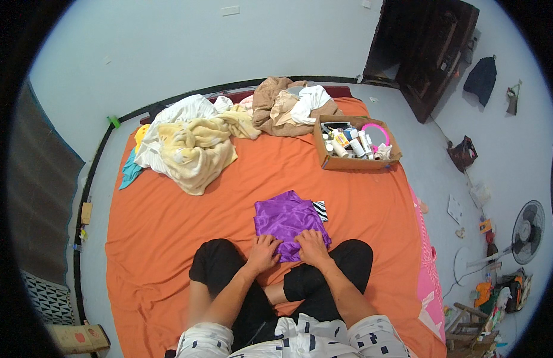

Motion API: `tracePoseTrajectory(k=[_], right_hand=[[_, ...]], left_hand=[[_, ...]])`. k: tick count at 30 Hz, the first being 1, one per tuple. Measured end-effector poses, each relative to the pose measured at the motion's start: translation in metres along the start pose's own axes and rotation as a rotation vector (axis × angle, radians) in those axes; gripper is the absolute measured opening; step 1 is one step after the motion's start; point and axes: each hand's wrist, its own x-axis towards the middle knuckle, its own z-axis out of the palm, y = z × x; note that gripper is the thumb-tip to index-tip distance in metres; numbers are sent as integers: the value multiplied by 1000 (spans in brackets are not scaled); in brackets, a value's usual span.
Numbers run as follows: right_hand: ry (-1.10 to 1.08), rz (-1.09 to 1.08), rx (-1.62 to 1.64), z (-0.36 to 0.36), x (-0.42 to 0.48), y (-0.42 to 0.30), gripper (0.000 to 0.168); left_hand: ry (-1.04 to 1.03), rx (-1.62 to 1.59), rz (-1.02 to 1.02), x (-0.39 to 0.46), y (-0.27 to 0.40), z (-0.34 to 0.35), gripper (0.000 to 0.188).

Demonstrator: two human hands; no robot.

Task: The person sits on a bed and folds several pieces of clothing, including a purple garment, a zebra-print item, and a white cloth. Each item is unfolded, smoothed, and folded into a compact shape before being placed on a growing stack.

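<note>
A folded piece of purple satin cloth [287,215] lies on the orange bed sheet [276,170], just in front of my crossed legs. My left hand [263,251] holds its near left edge, with the fingers bent over the fabric. At the near right edge, my right hand [313,247] grips the same cloth with curled fingers. Small creases run across the satin between the two hands. From under its right side sticks out a zebra-striped piece of fabric [321,210], the rest of which is hidden.
A cardboard box [359,164] of bottles and a pink-rimmed mirror [375,136] stands at the bed's far right. Along the far side lie a crumpled yellow blanket [191,152] and a brown blanket [269,107]. A fan [527,232] stands on the floor at right.
</note>
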Motion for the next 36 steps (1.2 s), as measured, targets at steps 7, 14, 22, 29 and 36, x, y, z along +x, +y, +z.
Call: tracePoseTrajectory(k=[7,14,22,29,36], right_hand=[[-149,70,37,-7,2,2,23],[-238,96,45,-3,-5,12,27],[-90,60,47,-14,-2,3,43],[5,-152,-14,-32,4,-7,46],[-71,-188,-16,-165,19,-43,48]], left_hand=[[-12,22,54,-3,-6,10,43],[26,66,131,1,4,14,30],[12,68,16,-4,-1,10,25],[38,108,118,-4,-3,-26,28],[12,145,238,29,52,-158,39]])
